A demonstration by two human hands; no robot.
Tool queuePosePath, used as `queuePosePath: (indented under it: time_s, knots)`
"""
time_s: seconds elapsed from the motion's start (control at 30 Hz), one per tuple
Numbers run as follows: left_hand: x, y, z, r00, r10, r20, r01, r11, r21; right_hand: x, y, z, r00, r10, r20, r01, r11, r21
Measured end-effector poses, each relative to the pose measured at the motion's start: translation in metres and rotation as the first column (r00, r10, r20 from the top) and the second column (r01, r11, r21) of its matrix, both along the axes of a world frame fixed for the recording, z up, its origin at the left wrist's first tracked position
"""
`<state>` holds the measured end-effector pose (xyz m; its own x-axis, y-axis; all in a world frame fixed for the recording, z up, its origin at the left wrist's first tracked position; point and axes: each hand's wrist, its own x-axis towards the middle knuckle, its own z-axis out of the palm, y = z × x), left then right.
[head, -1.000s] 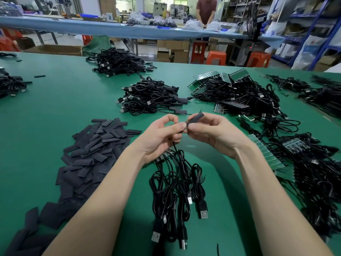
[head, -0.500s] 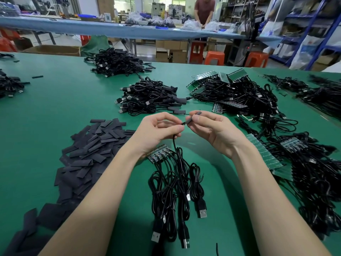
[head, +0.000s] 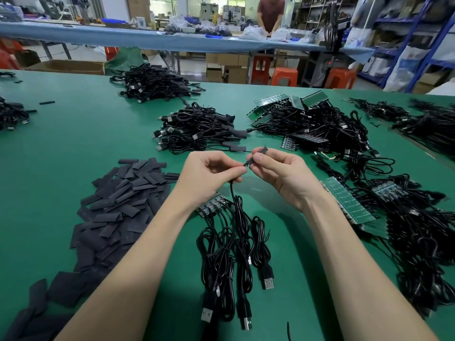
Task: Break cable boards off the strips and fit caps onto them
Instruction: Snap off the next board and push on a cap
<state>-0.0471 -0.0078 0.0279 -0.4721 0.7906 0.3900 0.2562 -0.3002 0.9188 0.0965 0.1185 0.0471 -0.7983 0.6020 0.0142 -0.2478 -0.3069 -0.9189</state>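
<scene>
At the far left edge of the wide green table (head: 73, 134) sits a small heap of thin black cables (head: 11, 116). Next to it, nearer the person, lies a big spread of flat dark grey caps (head: 118, 207), too many to count. Behind them, at the back of the table, is a pile of black cables with silver plugs (head: 154, 83), and a second pile of capped black cables (head: 199, 130) sits closer in. The left hand (head: 209, 175) is curled, and its thumb and finger pinch one thin black cable (head: 232, 193) that hangs down to the table. Under this wrist lies a short green strip of cable boards (head: 213, 205), partly hidden by the arm, with four black coiled cables (head: 234, 254) running from it toward the person; four plugs show at their ends. The right hand (head: 278, 173) is curled too, and it pinches one dark grey cap (head: 263, 150), which sticks up from its fingertips just beside the left hand's fingers. I cannot tell if the board is inside the cap. To the right lies a long green board strip (head: 347, 200), and a large tangle of black cables with more green strips (head: 307, 119) covers that side. Far back, a person (head: 270, 13) stands at a long blue table (head: 123, 38).
</scene>
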Motion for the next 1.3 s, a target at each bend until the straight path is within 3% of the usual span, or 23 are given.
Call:
queuePosePath:
  time_s: [0.2, 0.6, 1.07, 1.3]
  knots:
    - [0.0, 0.0, -0.001, 0.999, -0.024, 0.036, 0.023, 0.999, 0.025, -0.002, -0.003, -0.001, 0.997, 0.073, -0.004, -0.073, 0.997, 0.029]
    - [0.002, -0.002, -0.001, 0.988, -0.071, 0.135, 0.073, 0.997, -0.012, -0.002, -0.003, -0.005, 0.999, 0.045, -0.013, -0.046, 0.991, -0.124]
    - [0.004, -0.004, 0.001, 0.982, -0.041, 0.186, 0.041, 0.999, 0.006, -0.004, -0.006, -0.005, 0.995, 0.099, 0.007, -0.099, 0.994, -0.039]
    - [0.006, -0.002, -0.001, 0.969, -0.015, 0.245, 0.006, 0.999, 0.037, -0.012, -0.017, -0.006, 0.996, -0.052, -0.066, 0.054, 0.998, 0.021]
